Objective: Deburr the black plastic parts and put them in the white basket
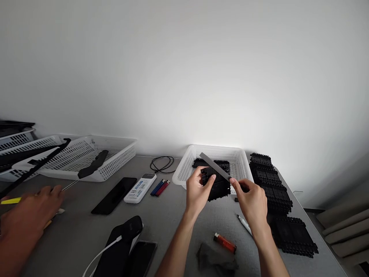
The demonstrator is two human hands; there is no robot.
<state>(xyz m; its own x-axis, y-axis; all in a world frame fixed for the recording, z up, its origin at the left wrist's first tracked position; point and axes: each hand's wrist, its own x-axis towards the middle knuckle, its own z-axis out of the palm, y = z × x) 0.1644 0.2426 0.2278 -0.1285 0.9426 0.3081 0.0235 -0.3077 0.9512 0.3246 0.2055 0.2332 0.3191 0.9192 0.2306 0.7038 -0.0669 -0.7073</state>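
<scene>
My left hand (197,188) is closed on a flat black plastic piece (217,190) with toothed edges, thumb on its face. The piece is tilted above the front of a white basket (186,163). In my right hand (253,200) I grip the lower end of a long, grey flat file (211,163). The file lies slantwise across the upper part of the piece; whether it presses on the edge I cannot tell. More black pieces (223,165) lie in the basket behind my hands.
Stacked black pieces (276,196) line the table's right side. An orange lighter (225,243), a white pen (244,224) and a dark cloth (215,261) lie near me. Phones (113,196), a power bank (140,188) and a co-worker's hand (34,211) are leftward.
</scene>
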